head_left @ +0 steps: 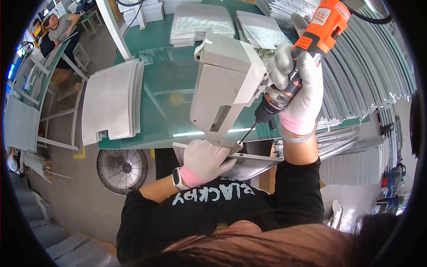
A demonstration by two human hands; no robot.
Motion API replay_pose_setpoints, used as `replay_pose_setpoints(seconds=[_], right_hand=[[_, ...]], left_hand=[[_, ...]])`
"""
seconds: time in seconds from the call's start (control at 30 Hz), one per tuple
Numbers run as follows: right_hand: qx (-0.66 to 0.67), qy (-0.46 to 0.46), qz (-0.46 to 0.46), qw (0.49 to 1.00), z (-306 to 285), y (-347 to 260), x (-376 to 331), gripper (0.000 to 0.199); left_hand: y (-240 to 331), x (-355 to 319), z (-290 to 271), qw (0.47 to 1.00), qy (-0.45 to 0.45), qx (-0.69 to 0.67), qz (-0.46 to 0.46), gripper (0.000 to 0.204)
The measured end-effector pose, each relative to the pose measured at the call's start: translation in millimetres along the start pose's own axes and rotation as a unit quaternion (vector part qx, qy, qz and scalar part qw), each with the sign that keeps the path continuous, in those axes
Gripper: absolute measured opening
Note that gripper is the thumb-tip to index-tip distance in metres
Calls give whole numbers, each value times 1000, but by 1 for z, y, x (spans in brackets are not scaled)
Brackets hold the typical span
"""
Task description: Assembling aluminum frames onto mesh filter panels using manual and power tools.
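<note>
My right hand (307,84), in a white glove with a pink cuff, is wrapped round an orange and black cordless drill (321,29). The drill slants down to the left, its long thin bit (248,133) reaching a small metal piece at the panel's edge. My left hand (205,159), gloved the same way, grips the metal-edged panel (255,157) close to the bit tip; its fingertips are partly hidden. Directly beyond it rises a light grey box-shaped housing (222,84) with a slot in its side, at the table's near edge.
A green-topped table (167,89) spreads ahead. White sheets (113,100) lie stacked at its left, and wrapped stacks (202,22) at the back. Long grey curved strips (369,66) fill the right. A floor fan (122,171) stands lower left. People (62,26) sit far left.
</note>
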State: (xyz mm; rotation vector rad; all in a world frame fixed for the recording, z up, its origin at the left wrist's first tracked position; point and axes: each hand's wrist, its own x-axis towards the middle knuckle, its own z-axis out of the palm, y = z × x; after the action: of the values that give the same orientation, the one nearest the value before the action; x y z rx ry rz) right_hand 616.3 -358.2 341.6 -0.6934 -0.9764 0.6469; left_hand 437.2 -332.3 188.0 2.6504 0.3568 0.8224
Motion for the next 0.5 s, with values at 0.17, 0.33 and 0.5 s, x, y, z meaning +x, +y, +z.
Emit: replay_pose_setpoints(seconds=[0.17, 0.33, 0.5], right_hand=[[10, -8, 19, 1000, -8, 6, -11, 68], [37, -1, -4, 999, -14, 7, -16, 74], [34, 13, 15, 999, -14, 7, -11, 72]], left_hand=[[-3, -3, 5, 1000, -9, -16, -1, 23], [1, 2, 3, 1000, 16, -15, 16, 23], [2, 4, 2, 999, 21, 19, 22, 24]])
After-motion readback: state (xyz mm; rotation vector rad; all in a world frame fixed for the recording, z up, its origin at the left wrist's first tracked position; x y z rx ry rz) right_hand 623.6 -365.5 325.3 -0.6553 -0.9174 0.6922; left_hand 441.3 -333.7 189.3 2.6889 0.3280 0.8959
